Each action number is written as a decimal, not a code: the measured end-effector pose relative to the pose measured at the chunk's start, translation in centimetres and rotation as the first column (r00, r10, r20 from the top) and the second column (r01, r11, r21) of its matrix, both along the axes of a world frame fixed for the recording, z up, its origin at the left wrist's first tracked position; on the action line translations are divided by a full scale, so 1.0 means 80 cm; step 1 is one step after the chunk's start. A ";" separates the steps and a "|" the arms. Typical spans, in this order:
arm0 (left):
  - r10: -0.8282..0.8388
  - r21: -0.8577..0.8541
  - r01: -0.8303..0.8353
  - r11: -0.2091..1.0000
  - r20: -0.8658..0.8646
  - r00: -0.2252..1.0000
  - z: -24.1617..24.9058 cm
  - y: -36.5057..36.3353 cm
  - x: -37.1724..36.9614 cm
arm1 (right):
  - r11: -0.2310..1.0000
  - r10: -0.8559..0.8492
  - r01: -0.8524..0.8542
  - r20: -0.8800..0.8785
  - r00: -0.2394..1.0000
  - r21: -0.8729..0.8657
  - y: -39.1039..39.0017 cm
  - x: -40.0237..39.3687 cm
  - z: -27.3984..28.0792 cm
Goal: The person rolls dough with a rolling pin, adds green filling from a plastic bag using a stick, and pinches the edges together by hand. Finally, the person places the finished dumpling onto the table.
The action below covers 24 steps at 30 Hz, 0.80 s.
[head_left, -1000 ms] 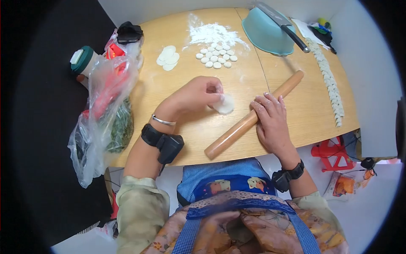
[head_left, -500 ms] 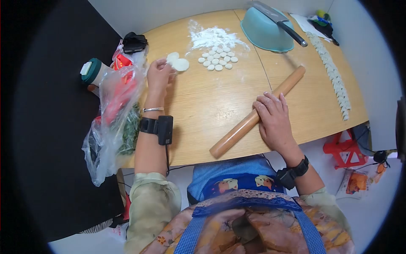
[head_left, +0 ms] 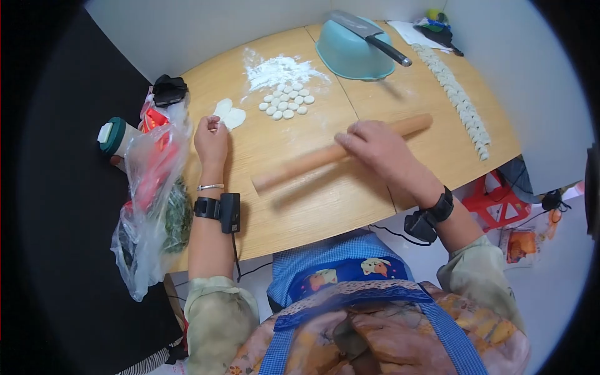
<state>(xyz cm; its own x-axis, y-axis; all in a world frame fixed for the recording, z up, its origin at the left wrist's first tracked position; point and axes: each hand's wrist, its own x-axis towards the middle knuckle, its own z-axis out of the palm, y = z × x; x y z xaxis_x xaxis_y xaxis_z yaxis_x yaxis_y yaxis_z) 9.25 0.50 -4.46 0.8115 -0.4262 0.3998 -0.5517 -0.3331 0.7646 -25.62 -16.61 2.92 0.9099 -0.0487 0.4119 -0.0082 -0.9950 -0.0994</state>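
My left hand (head_left: 211, 142) rests at the table's left side, its fingers curled in close to the thumb. Whether anything is between those fingertips, I cannot make out. Just beyond them lie a few thin, round dough wrappers (head_left: 233, 118), overlapping. My right hand (head_left: 377, 147) is wrapped over a wooden rolling pin (head_left: 300, 165), which slants across the table with a shadow below its near end. Several small flattened dough pieces (head_left: 288, 105) are grouped ahead, beside a heap of white flour (head_left: 279, 72).
An upturned teal basin (head_left: 340, 56) bears a cleaver (head_left: 381, 44). A long row of folded dough pieces (head_left: 459, 100) lines the right side. Plastic bags (head_left: 147, 187) with greens and a green-lidded cup (head_left: 114, 136) crowd the left edge. A red stool (head_left: 497, 203) stands below right.
My right hand has swung the rolling pin to a flatter slant and its near end to the left. My left hand has drawn slightly back from the wrappers. The view has shifted.
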 end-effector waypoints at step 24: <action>0.200 -0.199 -0.063 0.978 0.807 0.556 0.140 0.145 -0.183 | 0.877 -0.372 0.437 0.293 0.881 -0.199 -0.095 0.092 -0.055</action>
<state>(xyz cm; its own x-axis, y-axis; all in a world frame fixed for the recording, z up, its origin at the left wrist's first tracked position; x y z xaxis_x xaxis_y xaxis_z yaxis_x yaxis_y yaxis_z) -5.43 12.09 6.78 0.1467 -0.2306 0.9619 -0.9193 -0.3907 0.0466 -18.26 -24.23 -1.50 0.7047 -0.2567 0.6614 -0.4239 -0.8999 0.1025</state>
